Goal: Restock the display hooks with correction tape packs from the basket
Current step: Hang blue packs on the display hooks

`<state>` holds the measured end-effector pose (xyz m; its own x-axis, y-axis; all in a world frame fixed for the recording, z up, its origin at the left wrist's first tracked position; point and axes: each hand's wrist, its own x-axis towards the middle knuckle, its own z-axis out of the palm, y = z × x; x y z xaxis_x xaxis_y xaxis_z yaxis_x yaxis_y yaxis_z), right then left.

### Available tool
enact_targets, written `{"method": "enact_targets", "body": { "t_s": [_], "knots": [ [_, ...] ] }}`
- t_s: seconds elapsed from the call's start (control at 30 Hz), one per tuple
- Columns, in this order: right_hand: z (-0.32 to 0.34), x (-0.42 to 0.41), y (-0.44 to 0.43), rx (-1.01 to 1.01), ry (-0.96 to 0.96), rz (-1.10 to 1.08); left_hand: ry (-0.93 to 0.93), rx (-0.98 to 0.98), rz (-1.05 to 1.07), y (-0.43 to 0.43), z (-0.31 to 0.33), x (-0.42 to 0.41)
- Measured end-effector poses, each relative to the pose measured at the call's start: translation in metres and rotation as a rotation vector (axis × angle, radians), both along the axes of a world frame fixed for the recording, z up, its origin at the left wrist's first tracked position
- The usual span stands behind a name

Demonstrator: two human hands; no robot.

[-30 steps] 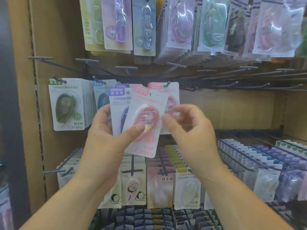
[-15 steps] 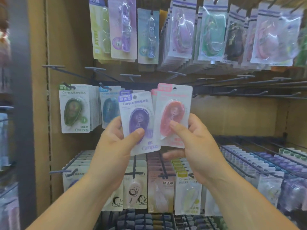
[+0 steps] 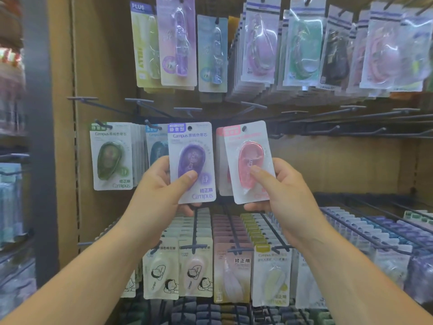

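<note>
Packs unhung: left hand (image 3: 157, 191) clamps purple pack (image 3: 191, 163), right hand (image 3: 281, 191) clamps pink pack (image 3: 249, 160), frame centre; empty hooks (image 3: 328, 131) right await.

The left hand (image 3: 161, 191) is gripping a purple correction tape pack (image 3: 191, 163), thumb pressing on its front. The right hand (image 3: 283, 191) is holding a pink pack (image 3: 249, 160) just beside it, slightly tilted. Left of the left hand, a green pack (image 3: 111, 158) is hanging on its hook. Black hooks (image 3: 187, 109) are jutting out above both hands.
</note>
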<state>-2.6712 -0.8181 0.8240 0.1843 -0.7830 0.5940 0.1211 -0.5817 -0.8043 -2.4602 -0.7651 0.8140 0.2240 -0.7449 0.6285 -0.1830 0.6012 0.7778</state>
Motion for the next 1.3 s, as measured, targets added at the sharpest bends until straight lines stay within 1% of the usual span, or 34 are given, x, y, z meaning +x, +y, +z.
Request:
{"method": "enact_targets", "body": {
  "t_s": [0.37, 0.53, 0.63, 0.8, 0.97, 1.2, 1.3],
  "knots": [
    [-0.003, 0.011, -0.019, -0.007, 0.103, -0.136, 0.050, -0.006, -0.025, 0.001, -0.005, 0.000],
    [-0.002, 0.016, -0.029, 0.019, 0.124, -0.156, 0.059, -0.054, 0.002, 0.000, -0.006, 0.000],
    [-0.003, 0.019, -0.032, 0.039, 0.124, -0.144, 0.026, -0.010, 0.019, -0.004, -0.004, 0.000],
    [-0.004, 0.020, -0.033, 0.050, 0.121, -0.128, 0.027, 0.056, 0.043, -0.011, -0.002, 0.002],
    [-0.002, 0.023, -0.036, 0.054, 0.180, -0.122, 0.003, 0.123, 0.081, -0.022, 0.003, 0.006],
    [-0.003, 0.025, -0.039, 0.066, 0.263, -0.143, 0.004, 0.155, 0.151, -0.030, -0.001, 0.011],
    [-0.006, 0.021, -0.033, 0.072, 0.258, -0.177, 0.012, 0.131, 0.205, -0.025, -0.006, 0.013]
  ]
}}
